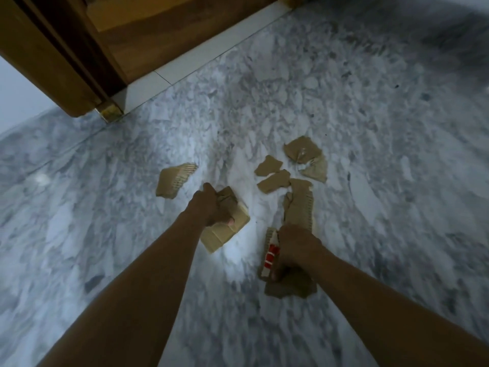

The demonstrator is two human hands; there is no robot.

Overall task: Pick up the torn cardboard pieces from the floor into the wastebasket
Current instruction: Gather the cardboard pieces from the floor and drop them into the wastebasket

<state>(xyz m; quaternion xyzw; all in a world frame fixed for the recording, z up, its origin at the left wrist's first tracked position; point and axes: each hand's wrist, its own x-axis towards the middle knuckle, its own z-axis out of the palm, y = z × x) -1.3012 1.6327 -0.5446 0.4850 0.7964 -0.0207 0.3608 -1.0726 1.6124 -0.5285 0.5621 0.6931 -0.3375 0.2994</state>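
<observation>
two arms reach down and forward. left hand (211, 207) curls round a tan folded stack (225, 231), thumb pinching it. right hand (297, 250) grips a ragged bundle (300, 207) with a red-and-white bit. one loose scrap (174, 182) lies on the marble floor (370, 128) left of the left hand, and a cluster (274, 181) lies just beyond the right. door frame (66, 62) is far left, well apart, and the floor runs wide to the right.

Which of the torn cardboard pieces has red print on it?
The cardboard strip held by the right hand: red-and-white print; all others are plain brown.
</observation>
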